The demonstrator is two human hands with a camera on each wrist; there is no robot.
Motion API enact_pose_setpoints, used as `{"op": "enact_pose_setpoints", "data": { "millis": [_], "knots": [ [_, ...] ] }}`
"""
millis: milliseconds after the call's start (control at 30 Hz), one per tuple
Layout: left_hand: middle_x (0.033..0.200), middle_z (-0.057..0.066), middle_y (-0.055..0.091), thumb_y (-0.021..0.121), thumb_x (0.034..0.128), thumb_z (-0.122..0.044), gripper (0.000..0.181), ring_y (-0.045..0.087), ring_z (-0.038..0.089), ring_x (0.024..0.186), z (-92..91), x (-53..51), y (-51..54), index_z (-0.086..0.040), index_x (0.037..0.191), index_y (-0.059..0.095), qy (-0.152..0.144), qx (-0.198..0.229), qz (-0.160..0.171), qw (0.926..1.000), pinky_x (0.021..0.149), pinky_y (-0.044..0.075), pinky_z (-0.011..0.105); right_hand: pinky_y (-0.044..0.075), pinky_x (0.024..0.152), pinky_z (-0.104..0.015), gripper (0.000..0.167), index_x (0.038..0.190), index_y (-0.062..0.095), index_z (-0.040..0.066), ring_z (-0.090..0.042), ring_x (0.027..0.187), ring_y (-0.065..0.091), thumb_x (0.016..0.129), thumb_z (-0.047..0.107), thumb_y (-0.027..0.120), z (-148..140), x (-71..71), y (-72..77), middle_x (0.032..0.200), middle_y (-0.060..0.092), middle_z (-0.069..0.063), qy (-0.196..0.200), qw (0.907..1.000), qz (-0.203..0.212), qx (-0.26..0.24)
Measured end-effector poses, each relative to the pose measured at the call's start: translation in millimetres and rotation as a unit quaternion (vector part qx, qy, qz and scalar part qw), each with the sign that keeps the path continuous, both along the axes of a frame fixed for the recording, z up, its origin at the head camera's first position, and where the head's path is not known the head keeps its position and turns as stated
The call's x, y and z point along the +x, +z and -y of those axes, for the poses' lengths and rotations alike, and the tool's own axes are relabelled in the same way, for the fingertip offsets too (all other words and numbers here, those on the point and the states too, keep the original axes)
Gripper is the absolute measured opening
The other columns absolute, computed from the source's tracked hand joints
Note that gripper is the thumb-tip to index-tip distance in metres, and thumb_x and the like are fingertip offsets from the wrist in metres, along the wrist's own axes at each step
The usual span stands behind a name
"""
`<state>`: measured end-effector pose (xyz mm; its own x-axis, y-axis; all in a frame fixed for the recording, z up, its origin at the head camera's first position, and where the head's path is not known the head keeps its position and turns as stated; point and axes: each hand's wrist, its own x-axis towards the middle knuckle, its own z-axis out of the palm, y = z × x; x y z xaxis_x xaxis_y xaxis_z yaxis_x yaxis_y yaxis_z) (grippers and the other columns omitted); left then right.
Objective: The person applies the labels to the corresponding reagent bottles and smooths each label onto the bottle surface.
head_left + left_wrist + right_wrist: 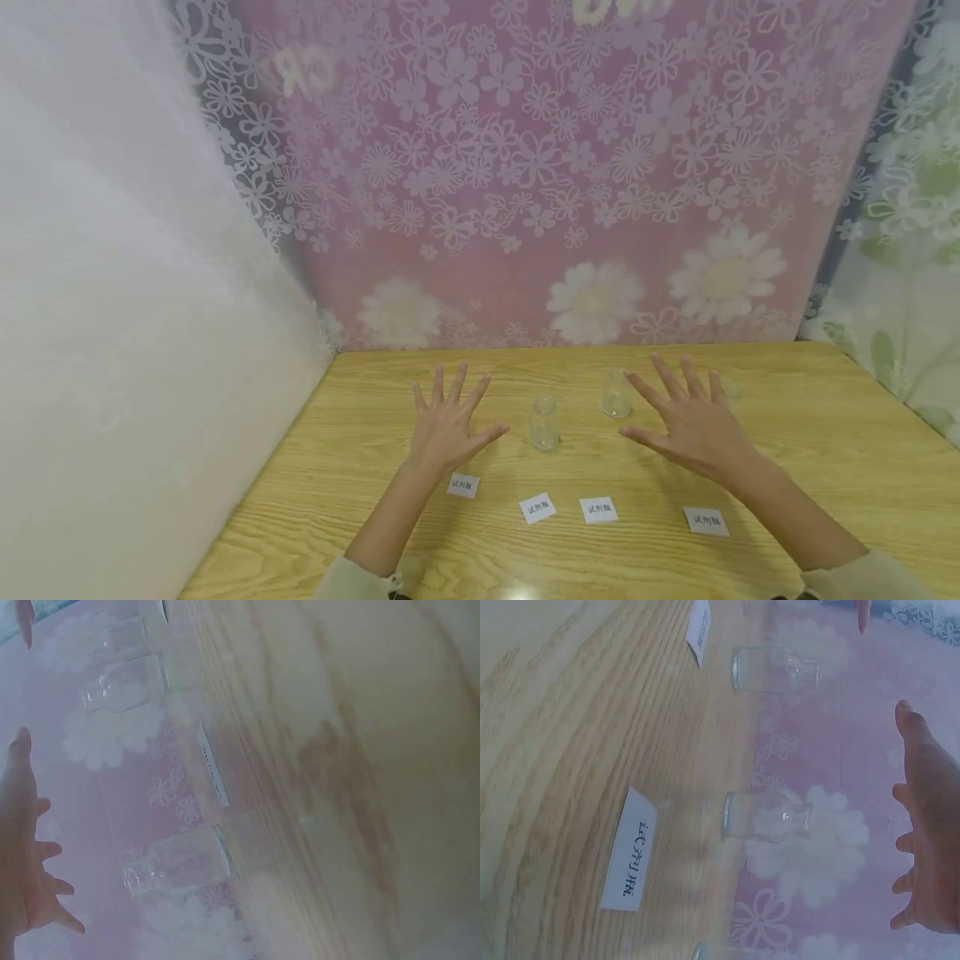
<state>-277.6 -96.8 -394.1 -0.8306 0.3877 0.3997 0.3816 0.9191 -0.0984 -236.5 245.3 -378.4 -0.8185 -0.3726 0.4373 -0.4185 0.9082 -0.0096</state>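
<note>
My left hand (444,429) is held above the table with its fingers spread, holding nothing. My right hand (701,429) hovers on the other side, also with spread fingers and nothing in it. Between the hands stands a clear glass bottle (544,425). Another glass bottle (617,394) is upright by the right hand's fingertips, farther back. Past the right hand, a faint glass bottle (733,390) is mostly covered. In the left wrist view a glass bottle (184,862) stands below the left hand; two glass bottles show whole in the right wrist view, one of them a bottle (769,815) near its middle.
Several white cards with handwritten characters lie in a row near the front, among them a left card (463,485) and a right card (706,522). The wood-grain table (315,517) meets a pink flowered curtain (487,275) behind and a white wall (135,333) at left.
</note>
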Motion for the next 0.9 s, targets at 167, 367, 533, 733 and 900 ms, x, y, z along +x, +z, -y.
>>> {"op": "enact_pose_setpoints", "data": {
  "millis": [167,367,533,733,900],
  "knots": [
    [0.151,0.008,0.014,0.025,0.0798,-0.078,0.082,0.005,0.040,0.134,7.0,0.8,2.7,-0.029,0.145,0.026,0.015,0.004,0.015,0.9998,0.098,0.011,0.067,-0.003,0.097,-0.067,0.078,0.146,0.024,0.022,-0.048,0.131,0.004,0.084,0.061,0.051,10.9,1.5,3.9,0.149,0.013,-0.020,0.006,1.0000,0.003,0.001],
    [0.149,0.011,0.018,0.035,0.0818,-0.073,0.079,0.009,0.041,0.133,23.4,1.6,6.3,-0.027,0.145,0.028,0.021,0.041,0.004,0.9989,0.095,0.014,0.069,-0.001,0.099,-0.065,0.079,0.146,0.024,0.023,-0.044,0.133,-0.001,0.083,0.064,0.048,33.2,0.3,14.1,0.149,0.014,-0.020,0.016,0.9997,0.015,0.010],
    [0.150,0.011,0.017,0.040,0.0827,-0.070,0.078,0.009,0.042,0.133,39.0,3.5,6.8,-0.027,0.146,0.024,0.037,0.083,0.022,0.9956,0.095,0.011,0.069,0.003,0.098,-0.066,0.079,0.144,0.030,0.021,-0.044,0.133,0.001,0.082,0.066,0.048,57.3,-5.5,16.8,0.150,0.013,-0.017,0.036,0.9990,0.022,0.012],
    [0.150,0.012,0.014,0.042,0.0842,-0.067,0.076,0.006,0.043,0.133,53.0,3.8,2.9,-0.025,0.146,0.026,0.042,0.134,0.049,0.9889,0.096,0.007,0.069,0.004,0.099,-0.065,0.078,0.145,0.029,0.023,-0.043,0.133,0.002,0.083,0.068,0.043,92.3,-14.5,14.0,0.150,0.012,-0.015,0.064,0.9977,0.024,0.005],
    [0.149,0.013,0.016,0.047,0.0851,-0.062,0.073,0.007,0.042,0.133,63.3,2.8,-3.1,-0.023,0.144,0.030,0.035,0.182,0.057,0.9810,0.096,0.007,0.069,0.004,0.100,-0.064,0.079,0.145,0.028,0.024,-0.043,0.133,0.004,0.083,0.071,0.039,125.4,-23.2,6.7,0.149,0.015,-0.015,0.084,0.9962,0.022,-0.001]
  ]
}}
